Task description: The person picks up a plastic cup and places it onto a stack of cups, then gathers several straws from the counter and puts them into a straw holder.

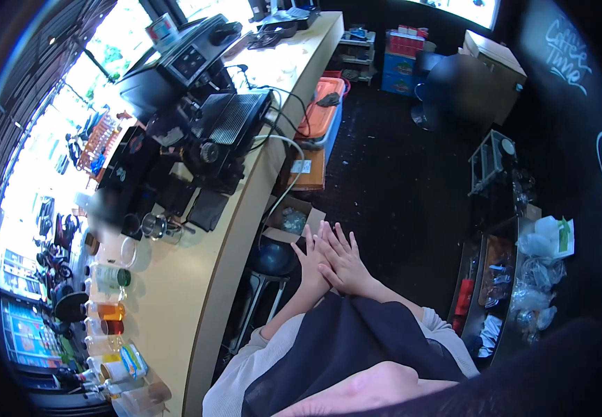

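Note:
My left hand (307, 263) and my right hand (349, 270) are held out in front of my body, above the dark apron (346, 333). They touch and partly overlap, the right hand lying across the left. The fingers of both are stretched out and spread, and I see nothing held in either. Part of the left palm is hidden behind the right hand. Beyond the fingertips, lower down, a cardboard box (313, 213) holds something in clear plastic. A dark rounded object (273, 256) sits under the counter's edge, left of my hands.
Along the left runs a wooden counter (176, 292) bearing an espresso machine (204, 125), a metal pitcher (153, 226) and several bottles, one amber (106, 311). An orange-lidded bin (325, 104) stands beside it. To the right are a shelf unit (485, 278) and plastic bags (534, 278).

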`<act>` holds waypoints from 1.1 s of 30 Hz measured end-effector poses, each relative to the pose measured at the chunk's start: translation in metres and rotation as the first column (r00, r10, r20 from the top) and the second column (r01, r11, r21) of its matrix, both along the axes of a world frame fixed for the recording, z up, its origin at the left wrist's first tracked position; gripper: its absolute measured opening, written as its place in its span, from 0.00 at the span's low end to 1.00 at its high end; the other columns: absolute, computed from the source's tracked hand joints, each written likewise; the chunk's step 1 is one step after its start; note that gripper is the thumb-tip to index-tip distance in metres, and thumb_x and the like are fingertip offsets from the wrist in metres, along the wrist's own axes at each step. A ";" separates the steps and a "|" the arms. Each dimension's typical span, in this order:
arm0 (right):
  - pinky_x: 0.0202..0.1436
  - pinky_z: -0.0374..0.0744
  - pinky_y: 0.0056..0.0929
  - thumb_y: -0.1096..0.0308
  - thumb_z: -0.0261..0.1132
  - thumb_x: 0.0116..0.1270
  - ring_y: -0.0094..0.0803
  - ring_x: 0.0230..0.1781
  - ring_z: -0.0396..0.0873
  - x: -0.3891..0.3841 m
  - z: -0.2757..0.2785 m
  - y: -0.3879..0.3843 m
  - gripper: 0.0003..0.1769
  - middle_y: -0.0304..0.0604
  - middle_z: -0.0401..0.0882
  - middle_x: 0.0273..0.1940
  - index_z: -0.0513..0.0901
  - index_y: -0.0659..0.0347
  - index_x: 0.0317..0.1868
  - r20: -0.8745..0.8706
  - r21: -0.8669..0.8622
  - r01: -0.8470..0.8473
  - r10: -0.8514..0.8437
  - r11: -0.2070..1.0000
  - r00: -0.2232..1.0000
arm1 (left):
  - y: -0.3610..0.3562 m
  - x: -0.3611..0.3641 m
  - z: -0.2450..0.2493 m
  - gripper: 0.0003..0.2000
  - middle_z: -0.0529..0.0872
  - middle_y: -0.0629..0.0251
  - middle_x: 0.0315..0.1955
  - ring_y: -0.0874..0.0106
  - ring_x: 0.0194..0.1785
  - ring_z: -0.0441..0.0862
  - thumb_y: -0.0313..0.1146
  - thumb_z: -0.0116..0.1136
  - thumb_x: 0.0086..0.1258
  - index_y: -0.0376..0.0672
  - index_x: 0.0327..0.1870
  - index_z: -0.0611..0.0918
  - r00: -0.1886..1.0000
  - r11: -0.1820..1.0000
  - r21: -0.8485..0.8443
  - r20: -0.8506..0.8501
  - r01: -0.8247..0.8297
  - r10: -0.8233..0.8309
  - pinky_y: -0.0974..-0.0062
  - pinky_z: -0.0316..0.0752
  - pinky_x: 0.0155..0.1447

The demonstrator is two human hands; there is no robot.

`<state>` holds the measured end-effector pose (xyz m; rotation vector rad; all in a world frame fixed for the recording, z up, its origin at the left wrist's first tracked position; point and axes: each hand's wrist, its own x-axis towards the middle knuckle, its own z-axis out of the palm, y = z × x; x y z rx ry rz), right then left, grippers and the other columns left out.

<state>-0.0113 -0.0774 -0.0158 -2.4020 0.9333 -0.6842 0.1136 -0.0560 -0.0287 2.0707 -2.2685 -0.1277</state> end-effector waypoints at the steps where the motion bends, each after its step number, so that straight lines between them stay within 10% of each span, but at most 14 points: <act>1: 0.76 0.36 0.66 0.49 0.51 0.73 0.52 0.81 0.34 -0.005 -0.002 -0.005 0.35 0.50 0.41 0.80 0.58 0.52 0.77 -0.001 0.028 0.016 -0.016 0.999 1.000 | -0.008 -0.005 -0.001 0.38 0.42 0.63 0.80 0.48 0.81 0.33 0.50 0.47 0.71 0.49 0.80 0.49 0.999 0.999 0.020 0.027 -0.046 0.045 0.21 0.40 0.67; 12: 0.76 0.37 0.66 0.46 0.48 0.75 0.51 0.81 0.34 -0.035 -0.020 -0.098 0.36 0.48 0.39 0.81 0.55 0.52 0.78 0.011 0.067 0.153 -0.154 0.986 0.988 | -0.116 -0.036 -0.016 0.35 0.46 0.68 0.80 0.49 0.81 0.34 0.47 0.44 0.74 0.49 0.79 0.50 0.999 1.000 -0.013 -0.038 -0.014 0.013 0.17 0.41 0.64; 20: 0.76 0.37 0.64 0.46 0.47 0.75 0.50 0.81 0.35 -0.023 -0.003 -0.243 0.36 0.48 0.39 0.81 0.55 0.53 0.77 -0.013 0.074 0.119 -0.119 0.990 0.993 | -0.264 -0.014 -0.015 0.40 0.48 0.52 0.78 0.44 0.80 0.36 0.52 0.52 0.70 0.44 0.79 0.52 0.927 0.972 -0.190 -0.322 0.136 -0.193 0.36 0.41 0.75; 33: 0.76 0.40 0.64 0.47 0.48 0.75 0.47 0.81 0.38 -0.021 -0.009 -0.416 0.37 0.49 0.41 0.80 0.54 0.55 0.78 0.038 0.097 0.102 -0.106 0.990 0.994 | -0.432 -0.015 -0.021 0.38 0.48 0.52 0.78 0.47 0.81 0.33 0.48 0.49 0.71 0.42 0.78 0.52 0.967 0.984 -0.143 -0.215 0.110 -0.140 0.41 0.37 0.77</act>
